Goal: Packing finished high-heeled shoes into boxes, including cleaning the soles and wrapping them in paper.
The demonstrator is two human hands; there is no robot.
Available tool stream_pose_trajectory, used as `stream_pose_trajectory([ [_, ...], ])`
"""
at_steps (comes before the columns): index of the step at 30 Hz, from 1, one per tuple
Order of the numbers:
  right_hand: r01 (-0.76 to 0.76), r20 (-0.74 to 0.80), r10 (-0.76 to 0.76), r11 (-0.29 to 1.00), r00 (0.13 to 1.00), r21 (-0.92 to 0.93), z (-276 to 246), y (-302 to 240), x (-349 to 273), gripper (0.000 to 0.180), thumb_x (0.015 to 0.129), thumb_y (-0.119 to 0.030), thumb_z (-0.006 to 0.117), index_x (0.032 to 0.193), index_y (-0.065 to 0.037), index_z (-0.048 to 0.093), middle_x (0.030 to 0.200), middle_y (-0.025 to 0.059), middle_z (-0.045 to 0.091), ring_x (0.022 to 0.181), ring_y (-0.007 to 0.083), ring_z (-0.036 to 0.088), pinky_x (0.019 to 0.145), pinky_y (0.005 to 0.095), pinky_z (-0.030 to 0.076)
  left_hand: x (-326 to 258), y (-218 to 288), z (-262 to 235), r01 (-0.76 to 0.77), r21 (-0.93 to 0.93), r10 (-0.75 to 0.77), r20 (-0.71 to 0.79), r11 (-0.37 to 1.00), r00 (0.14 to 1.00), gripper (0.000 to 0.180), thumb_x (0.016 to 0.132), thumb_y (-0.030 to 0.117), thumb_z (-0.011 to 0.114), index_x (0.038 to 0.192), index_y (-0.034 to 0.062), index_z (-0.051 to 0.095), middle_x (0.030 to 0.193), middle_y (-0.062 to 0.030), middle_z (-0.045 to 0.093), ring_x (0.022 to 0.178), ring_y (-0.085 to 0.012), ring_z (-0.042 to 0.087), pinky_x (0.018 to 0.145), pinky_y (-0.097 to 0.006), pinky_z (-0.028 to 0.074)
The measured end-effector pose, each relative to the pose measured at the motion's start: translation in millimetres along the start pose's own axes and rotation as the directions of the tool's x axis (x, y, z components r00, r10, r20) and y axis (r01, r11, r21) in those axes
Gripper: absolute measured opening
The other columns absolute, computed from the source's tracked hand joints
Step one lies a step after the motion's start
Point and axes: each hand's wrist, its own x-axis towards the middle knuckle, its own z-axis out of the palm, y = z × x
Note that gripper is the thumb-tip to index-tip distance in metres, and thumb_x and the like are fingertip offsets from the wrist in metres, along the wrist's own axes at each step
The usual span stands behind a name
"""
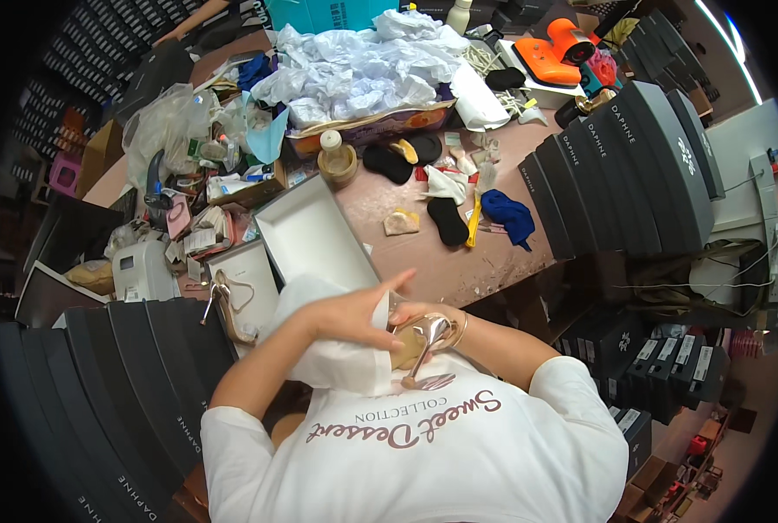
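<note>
Close to my chest, my right hand [415,312] grips a metallic rose-gold high-heeled sandal [435,329], its heel pointing down toward my shirt. My left hand [351,315] lies around a white wrapping sheet or bag [319,370] beside the sandal, fingers partly spread; its hidden fingers cannot be seen. A matching strappy sandal [236,318] rests at the left in a pale-lined box part [251,266]. Just beyond my hands, an open shoe box [311,235] with a white inside sits on the table.
Crumpled white paper [372,70] fills a carton at the back. Stacks of dark shoe boxes stand at the right [624,174] and left [136,375]. On the pink table [485,279] lie black pads [446,222], a blue cloth [507,216] and a jar [337,159]. An orange tool [550,63] stands back right.
</note>
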Motion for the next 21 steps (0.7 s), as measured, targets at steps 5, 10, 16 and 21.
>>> stream_pose_trajectory([
  [5,-0.022,-0.142,-0.057,0.867,0.988,-0.498,-41.5,-36.8,-27.7,0.035,0.092,-0.026,0.05,0.099,0.006,0.061,0.081,0.0178,0.065,0.061,0.0219,0.065,0.051,0.0319,0.054,-3.7,-47.9,36.4,-0.044,-0.401,-0.06,-0.243,0.915,0.968,0.086,0.079,0.032,0.071,0.145,0.0018,0.024,0.134,-0.0144,0.045,0.125,-0.0221,0.043,0.106,-0.032,0.032],
  [10,0.126,-0.16,-0.727,0.323,0.668,-0.938,-84.0,-112.8,-56.2,0.036,0.083,-0.029,0.069,0.101,0.001,0.063,0.082,0.0089,0.062,0.073,0.015,0.062,0.06,0.027,0.052,-26.9,-59.1,29.5,0.051,-0.849,-0.381,-0.181,0.525,0.907,0.053,0.085,0.021,0.06,0.131,0.0006,0.044,0.12,-0.0085,0.055,0.108,-0.0147,0.054,0.095,-0.028,0.041],
  [16,-0.457,0.059,-0.981,-0.138,0.183,-0.879,-109.5,-247.6,7.7,0.039,0.079,-0.029,0.07,0.104,-0.002,0.058,0.095,0.0181,0.056,0.092,0.0375,0.057,0.076,0.0449,0.048,-17.8,-63.0,17.1,-0.295,-0.859,-0.342,-0.45,0.419,0.825,0.048,0.086,0.017,0.057,0.129,0.001,0.045,0.118,-0.0087,0.057,0.105,-0.0152,0.056,0.091,-0.028,0.044],
  [21,-0.645,0.065,-0.968,-0.211,0.243,-0.735,-165.0,-280.5,36.0,0.02,0.074,-0.021,0.066,0.082,-0.003,0.064,0.09,0.0156,0.057,0.088,0.0345,0.058,0.073,0.0444,0.05,-11.6,-55.3,14.8,-0.392,-0.857,-0.411,-0.507,0.335,0.758,0.054,0.081,0.01,0.058,0.131,-0.0003,0.043,0.118,-0.011,0.057,0.106,-0.0178,0.057,0.092,-0.03,0.044],
])
